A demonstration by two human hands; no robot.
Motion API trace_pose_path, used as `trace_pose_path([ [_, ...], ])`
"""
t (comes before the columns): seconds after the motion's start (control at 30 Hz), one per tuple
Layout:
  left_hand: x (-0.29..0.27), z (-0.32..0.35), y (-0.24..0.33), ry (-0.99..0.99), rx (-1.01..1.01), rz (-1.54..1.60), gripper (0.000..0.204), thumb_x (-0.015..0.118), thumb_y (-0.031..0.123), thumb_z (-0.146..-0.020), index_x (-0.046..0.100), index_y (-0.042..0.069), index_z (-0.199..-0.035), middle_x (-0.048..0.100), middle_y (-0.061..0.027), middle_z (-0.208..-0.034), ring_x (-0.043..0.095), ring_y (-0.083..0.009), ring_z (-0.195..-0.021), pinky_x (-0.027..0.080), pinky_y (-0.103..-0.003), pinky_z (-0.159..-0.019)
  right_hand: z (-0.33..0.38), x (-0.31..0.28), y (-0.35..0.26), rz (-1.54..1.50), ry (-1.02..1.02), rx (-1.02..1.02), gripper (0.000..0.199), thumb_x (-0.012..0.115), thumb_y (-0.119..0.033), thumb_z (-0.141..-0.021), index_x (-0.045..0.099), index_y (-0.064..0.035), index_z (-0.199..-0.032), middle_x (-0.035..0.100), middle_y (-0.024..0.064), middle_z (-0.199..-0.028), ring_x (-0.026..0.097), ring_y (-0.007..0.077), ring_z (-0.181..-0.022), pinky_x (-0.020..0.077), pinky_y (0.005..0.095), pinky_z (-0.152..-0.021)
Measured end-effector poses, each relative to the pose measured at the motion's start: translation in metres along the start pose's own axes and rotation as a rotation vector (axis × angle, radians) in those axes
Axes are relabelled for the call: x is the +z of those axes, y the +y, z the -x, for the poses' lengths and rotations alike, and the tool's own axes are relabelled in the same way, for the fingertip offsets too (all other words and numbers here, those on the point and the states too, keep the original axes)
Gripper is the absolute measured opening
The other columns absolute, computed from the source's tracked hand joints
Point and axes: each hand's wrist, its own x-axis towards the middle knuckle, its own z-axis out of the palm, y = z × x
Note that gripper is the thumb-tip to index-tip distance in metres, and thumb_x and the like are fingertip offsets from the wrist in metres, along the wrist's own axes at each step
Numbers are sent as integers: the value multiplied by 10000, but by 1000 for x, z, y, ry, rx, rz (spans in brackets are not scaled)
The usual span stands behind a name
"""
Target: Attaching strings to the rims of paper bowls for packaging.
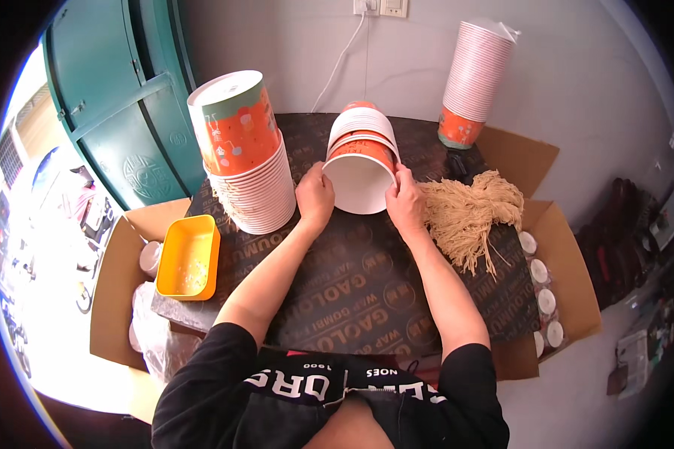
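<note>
An orange paper bucket [359, 183] with a white inside lies tipped at the middle of the dark table, its open mouth toward me. My left hand [316, 196] grips its left rim and my right hand [408, 200] grips the right rim. Directly behind it are more white-rimmed paper buckets [361, 120]; whether they are nested with it, I cannot tell. To the left of my left hand stands a tall stack of paper buckets [254, 191], its top one upside down. A bundle of tan strings [472, 213] lies just right of my right hand.
A yellow plastic bin [210, 258] sits at the table's left edge. Another wrapped stack of buckets [478, 75] stands at the back right, by a small black object [457, 165]. Open cardboard boxes [112, 299] flank the table, and a green metal door [120, 127] is at the left.
</note>
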Motion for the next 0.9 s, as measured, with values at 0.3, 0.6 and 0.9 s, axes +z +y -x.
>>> trace_pose_path([
  [0.3,-99,-9,38,-466,-81,658,637,324,455,-1034,519,-45,-1378,600,-171,-1328,543,-242,-1244,363,-362,-1093,6,-81,-46,-549,-289,504,198,506,-60,-881,660,22,-974,647,113,-715,584,182,-550,457,306,-479],
  [0.6,-129,48,68,-601,-391,1191,764,216,576,-1044,234,-3,-1542,365,-139,-1545,344,-245,-1426,240,-386,-1188,34,-132,-83,-1043,-499,846,429,418,-309,-1029,639,53,-969,647,100,-764,595,134,-550,493,256,-422],
  [0.9,-133,43,44,-677,-731,1347,699,251,566,-1047,462,-1,-1397,566,-151,-1345,536,-252,-1251,399,-400,-1093,69,-148,-110,-562,-537,323,582,606,102,-855,499,-86,-1396,651,108,-948,662,166,-769,544,321,-629],
])
